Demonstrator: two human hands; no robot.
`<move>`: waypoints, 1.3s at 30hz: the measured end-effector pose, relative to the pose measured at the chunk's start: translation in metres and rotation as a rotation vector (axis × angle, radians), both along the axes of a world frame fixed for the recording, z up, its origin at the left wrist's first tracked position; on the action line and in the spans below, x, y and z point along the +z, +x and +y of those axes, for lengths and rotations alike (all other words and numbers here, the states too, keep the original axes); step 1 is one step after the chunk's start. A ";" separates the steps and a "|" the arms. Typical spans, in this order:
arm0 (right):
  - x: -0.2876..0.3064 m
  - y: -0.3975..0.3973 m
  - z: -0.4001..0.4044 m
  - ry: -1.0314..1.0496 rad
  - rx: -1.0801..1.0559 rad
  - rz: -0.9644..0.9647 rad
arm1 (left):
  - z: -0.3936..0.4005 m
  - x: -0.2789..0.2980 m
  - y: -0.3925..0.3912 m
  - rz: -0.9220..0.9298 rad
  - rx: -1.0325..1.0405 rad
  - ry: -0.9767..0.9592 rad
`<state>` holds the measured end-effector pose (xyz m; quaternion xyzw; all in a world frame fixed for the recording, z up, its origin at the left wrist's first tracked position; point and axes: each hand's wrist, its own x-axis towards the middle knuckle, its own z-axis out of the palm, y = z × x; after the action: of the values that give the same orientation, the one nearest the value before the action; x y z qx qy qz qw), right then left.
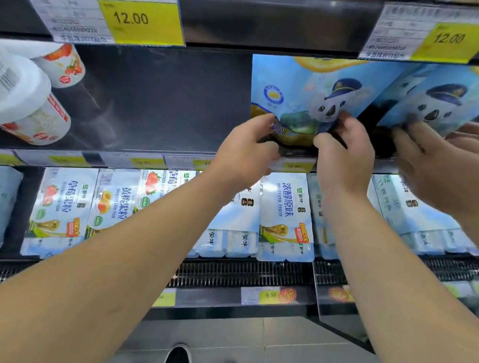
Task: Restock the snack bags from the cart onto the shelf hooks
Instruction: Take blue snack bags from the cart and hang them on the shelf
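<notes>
Two hands hold one blue koala bag on the middle shelf. My left hand pinches its lower left corner, my right hand curls on its lower right edge. Just right of the bag I see its reflection in a mirror panel. Left of the bag lie tipped yogurt cups.

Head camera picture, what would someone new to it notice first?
Two hands, left hand and right hand, grip the lower edge of a blue koala pack on the middle shelf, right of centre. A mirrored side panel at right repeats the pack and hands. Yellow 12.00 price tags stand out on the shelf edge above.
</notes>
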<state>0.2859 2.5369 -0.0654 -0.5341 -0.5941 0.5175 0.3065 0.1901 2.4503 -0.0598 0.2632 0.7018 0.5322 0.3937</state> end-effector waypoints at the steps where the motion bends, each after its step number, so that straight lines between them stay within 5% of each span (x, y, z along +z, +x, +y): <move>1: 0.000 0.001 -0.001 -0.003 0.008 -0.002 | -0.001 0.000 0.001 -0.003 0.014 -0.001; 11: -0.001 0.019 -0.028 0.002 0.106 -0.078 | -0.054 -0.007 0.011 0.072 0.141 -0.130; 20: -0.016 0.022 -0.116 0.044 0.442 -0.171 | -0.157 -0.007 0.020 0.166 0.302 -0.261; 39: 0.013 -0.087 -0.416 0.351 1.193 -0.090 | -0.504 0.004 -0.016 0.305 0.755 -0.456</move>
<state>0.1988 2.1207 -0.0524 -0.0732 -0.8787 0.4711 0.0228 0.1742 1.9468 -0.0557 -0.0287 0.8974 0.4257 0.1126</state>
